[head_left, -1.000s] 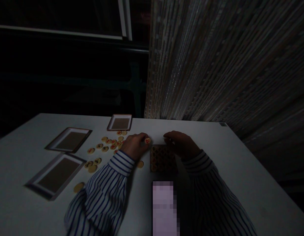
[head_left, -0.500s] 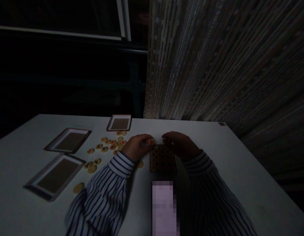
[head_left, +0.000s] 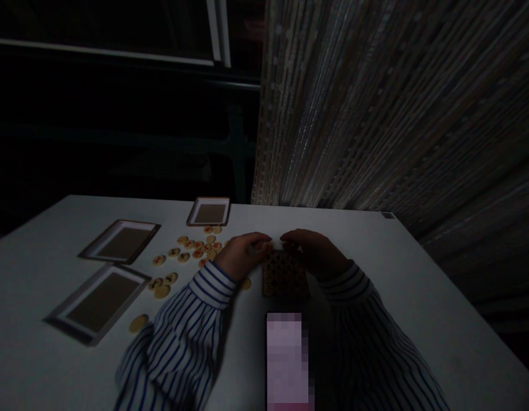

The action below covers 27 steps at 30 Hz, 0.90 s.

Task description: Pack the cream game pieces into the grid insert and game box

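Observation:
At the far left corner of a small square box (head_left: 286, 298) filled with rows of round Chinese chess pieces, my left hand (head_left: 242, 254) is closed on one Chinese chess piece (head_left: 267, 248) between thumb and fingertips. Over the far right corner curves my right hand (head_left: 318, 251). Its fingers are bent but apart, and nothing shows in them; deep shadow hides part of the fingertips. One loose piece (head_left: 246, 283) lies between the box and my left wrist. More loose pieces (head_left: 198, 245), with red or black characters, are scattered to the left of my left hand.
Three shallow framed trays or lids stand on the left of the white table (head_left: 392, 297): a far one (head_left: 208, 214), a middle one (head_left: 122, 242) and a near one (head_left: 99, 302). A blurred pink-white screen (head_left: 287, 359) is in front of me. A string curtain (head_left: 332, 114) hangs behind.
The piece in my left hand has shifted slightly down toward the box's far left corner. My two hands' fingertips are a little closer together. The view has shifted slightly.

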{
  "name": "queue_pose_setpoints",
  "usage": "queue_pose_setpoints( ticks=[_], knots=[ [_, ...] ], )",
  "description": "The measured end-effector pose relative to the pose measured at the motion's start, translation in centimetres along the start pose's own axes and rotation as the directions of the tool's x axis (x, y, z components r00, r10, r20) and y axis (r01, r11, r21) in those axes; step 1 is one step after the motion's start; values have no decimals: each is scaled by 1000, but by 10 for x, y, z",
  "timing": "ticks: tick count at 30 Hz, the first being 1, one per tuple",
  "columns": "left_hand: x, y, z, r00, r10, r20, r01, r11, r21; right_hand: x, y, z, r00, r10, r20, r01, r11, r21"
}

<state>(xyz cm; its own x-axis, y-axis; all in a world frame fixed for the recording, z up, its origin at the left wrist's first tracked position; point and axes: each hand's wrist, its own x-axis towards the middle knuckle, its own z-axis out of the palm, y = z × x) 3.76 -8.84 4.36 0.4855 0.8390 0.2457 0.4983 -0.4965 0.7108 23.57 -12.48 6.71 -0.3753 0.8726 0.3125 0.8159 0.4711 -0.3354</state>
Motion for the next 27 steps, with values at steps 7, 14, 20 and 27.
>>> queue_pose_setpoints(
  ticks=[7,14,20,27],
  knots=[
    [0,1,0,999,-16,36,18,999,-50,0,-1,3,1000,-7,-2,8,1000,27],
    [1,4,0,1000,-26,10,27,997,-73,1,-4,4,1000,-14,27,14,1000,15],
    [1,2,1,1000,-1,26,4,994,-105,1,-7,1,999,-17,51,15,1000,26],
    [2,6,-2,998,-25,49,34,984,-175,1,-5,1,998,-32,53,32,999,2]
  ],
)
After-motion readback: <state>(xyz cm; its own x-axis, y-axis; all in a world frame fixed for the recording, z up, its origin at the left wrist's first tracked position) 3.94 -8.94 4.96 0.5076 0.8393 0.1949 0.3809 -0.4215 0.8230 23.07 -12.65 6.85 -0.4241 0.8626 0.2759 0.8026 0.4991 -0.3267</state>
